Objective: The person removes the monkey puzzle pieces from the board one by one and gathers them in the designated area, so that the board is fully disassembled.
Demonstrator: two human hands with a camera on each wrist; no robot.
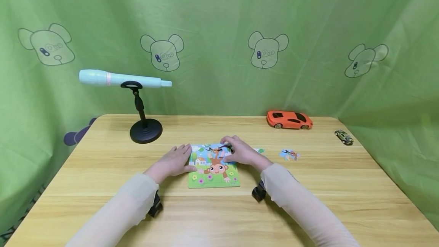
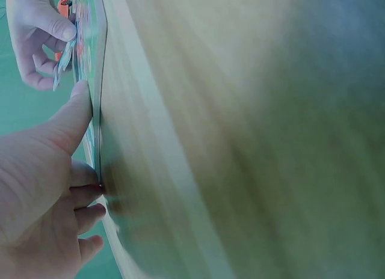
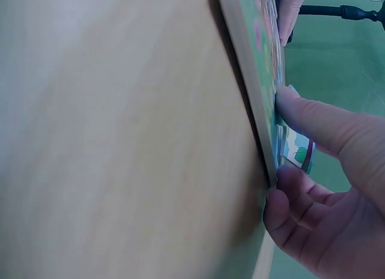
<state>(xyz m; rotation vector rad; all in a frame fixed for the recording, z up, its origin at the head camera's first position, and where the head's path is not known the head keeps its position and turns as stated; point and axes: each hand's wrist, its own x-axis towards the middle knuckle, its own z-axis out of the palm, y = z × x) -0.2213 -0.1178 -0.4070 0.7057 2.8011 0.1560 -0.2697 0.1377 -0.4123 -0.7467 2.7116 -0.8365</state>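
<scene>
A jigsaw puzzle board (image 1: pixel 214 180) with a monkey, a small house and flowers lies on the table. Along its left edge rests my left hand (image 1: pixel 174 161), fingers extended and thumb on the picture. At the board's upper right, my right hand (image 1: pixel 243 151) pinches a puzzle piece (image 3: pixel 299 144) between thumb and fingers. That piece stands tilted up from the board's surface in the right wrist view, and the fingers partly hide it. In the left wrist view, my left thumb (image 2: pixel 75 113) touches the board's near edge.
Right of the board lie a loose puzzle piece (image 1: pixel 289 154) and another piece (image 1: pixel 259 150) partly behind my right hand. A blue microphone (image 1: pixel 144 81) sits on a black stand (image 1: pixel 146 130) at back left. An orange toy car (image 1: pixel 289 120) and a small patterned car (image 1: pixel 343 137) stand at back right.
</scene>
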